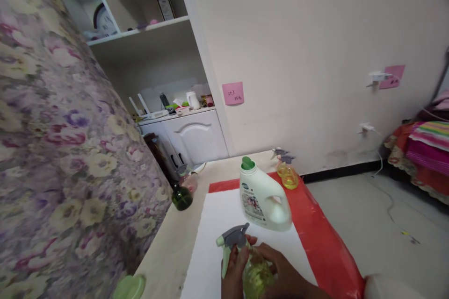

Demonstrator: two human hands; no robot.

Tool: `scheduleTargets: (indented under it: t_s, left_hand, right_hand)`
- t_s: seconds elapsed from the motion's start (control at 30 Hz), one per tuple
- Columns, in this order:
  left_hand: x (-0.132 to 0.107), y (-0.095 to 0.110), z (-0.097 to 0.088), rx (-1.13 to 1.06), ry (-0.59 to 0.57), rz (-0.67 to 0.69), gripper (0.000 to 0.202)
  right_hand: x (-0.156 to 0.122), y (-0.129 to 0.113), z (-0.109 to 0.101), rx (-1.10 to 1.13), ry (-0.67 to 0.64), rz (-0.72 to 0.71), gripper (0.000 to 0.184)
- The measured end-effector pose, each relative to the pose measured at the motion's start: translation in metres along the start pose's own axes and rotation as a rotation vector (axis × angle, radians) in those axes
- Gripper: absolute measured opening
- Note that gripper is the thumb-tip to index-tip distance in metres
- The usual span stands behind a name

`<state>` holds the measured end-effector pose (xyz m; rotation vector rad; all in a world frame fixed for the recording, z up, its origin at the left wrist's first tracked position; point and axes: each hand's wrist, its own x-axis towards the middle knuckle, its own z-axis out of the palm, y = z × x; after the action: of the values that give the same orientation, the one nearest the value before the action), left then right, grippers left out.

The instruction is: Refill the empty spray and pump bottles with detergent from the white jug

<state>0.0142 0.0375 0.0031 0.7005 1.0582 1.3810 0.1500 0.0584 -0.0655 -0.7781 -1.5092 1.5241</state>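
Note:
A spray bottle (257, 273) with yellowish contents and a grey and pale green trigger head (234, 236) is between my two hands, low in the head view. My left hand (234, 271) is closed around its neck, just under the trigger head. Against the right side of the body, my right hand (286, 273) wraps round with curled fingers. Beyond them a large pale green detergent jug (264, 201) stands upright, its mouth uncapped at the top and a green spout showing. White paper (210, 238) lies beneath.
Two yellow spray bottles (289, 178) stand at the table's far right corner. A dark green bottle (182, 197) and a pinkish one stand at the left edge. A pale green container (129, 287) is at lower left. Red sheeting (324, 233) borders the paper; a floral curtain (70, 149) hangs left.

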Motion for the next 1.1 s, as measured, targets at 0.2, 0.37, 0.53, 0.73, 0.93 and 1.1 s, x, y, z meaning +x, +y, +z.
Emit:
scheduleTargets:
  t_s: [0.2,0.37,0.53,0.73,0.93,1.1]
  left_hand:
    - [0.0,0.004,-0.006,0.149,0.0,0.067,0.043]
    - [0.001,0.006,-0.008,0.28,-0.049,0.127,0.045]
    - [-0.004,0.009,0.007,0.17,0.015,0.117,0.044]
    - [-0.008,0.013,0.012,0.17,-0.072,0.132,0.036]
    - [0.003,0.01,-0.002,0.293,-0.177,0.168,0.044]
    - [0.022,-0.004,-0.048,0.586,-0.149,0.297,0.05]
  right_hand:
    - [-0.002,-0.017,0.0,0.142,-0.093,-0.074,0.083]
    - [0.0,-0.011,0.001,0.168,-0.062,-0.092,0.082]
    - [0.001,-0.008,0.0,0.15,-0.052,-0.111,0.081]
    - [0.0,-0.011,-0.005,0.17,-0.106,-0.081,0.085]
    - [0.002,-0.008,-0.006,0.205,-0.089,-0.098,0.084]
    - [0.006,0.0,-0.011,0.077,0.054,-0.198,0.087]
